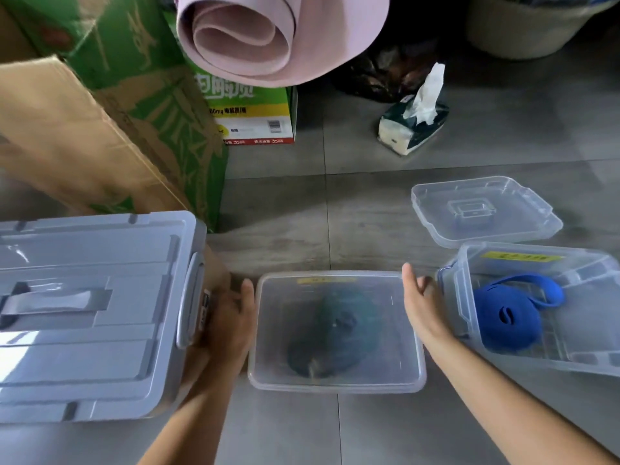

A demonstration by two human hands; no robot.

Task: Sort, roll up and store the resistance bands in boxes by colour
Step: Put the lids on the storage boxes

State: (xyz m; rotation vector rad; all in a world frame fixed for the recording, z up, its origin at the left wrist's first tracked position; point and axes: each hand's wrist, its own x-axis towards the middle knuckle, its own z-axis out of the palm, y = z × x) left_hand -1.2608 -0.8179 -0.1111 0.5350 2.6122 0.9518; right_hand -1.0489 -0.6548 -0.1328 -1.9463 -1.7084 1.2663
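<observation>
The clear rectangular plastic box (pixel 336 385) with a rolled dark-green band (pixel 332 333) lay between both hands, long axis nine-to-three; left hand (pixel 231 318) at nine, right hand (pixel 419 298) at three; both open, equally near.

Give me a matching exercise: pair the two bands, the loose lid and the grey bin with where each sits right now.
1 blue band
2 dark green band
3 loose lid
4 grey bin

A middle box, between left hand and right hand
B floor behind the right box
C right box
D beside the left hand

Pairs: 1-C, 2-A, 3-B, 4-D.
</observation>
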